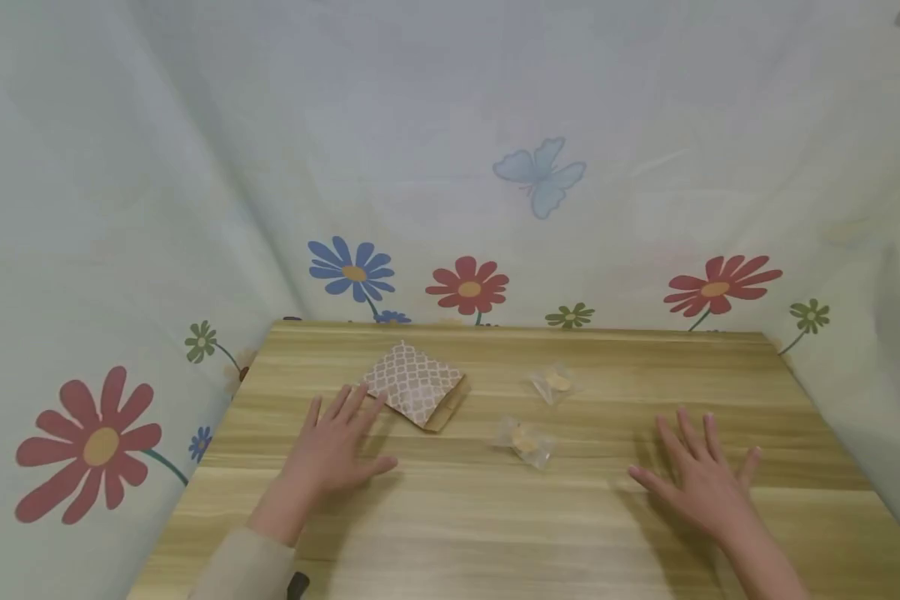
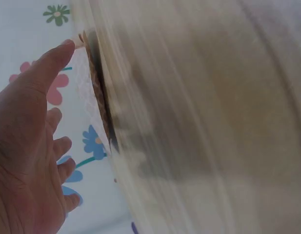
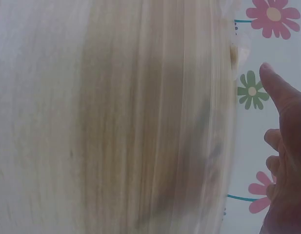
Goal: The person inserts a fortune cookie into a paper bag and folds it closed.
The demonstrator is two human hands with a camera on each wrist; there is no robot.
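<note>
My left hand is spread with its fingers extended, just left of a patterned brown paper bag lying flat on the table. Its fingertips overlap the bag's near left edge in the head view; in the left wrist view the hand appears raised above the tabletop. The bag's mouth faces right and toward me. Two clear-wrapped pieces with something pale yellow inside, one farther back and one nearer, lie right of the bag. My right hand hovers with fingers spread, holding nothing.
The wood-grain table ends at a back edge against a pale curtain printed with flowers and a butterfly. Similar cloth hangs along both sides. A small dark object shows beside the left sleeve.
</note>
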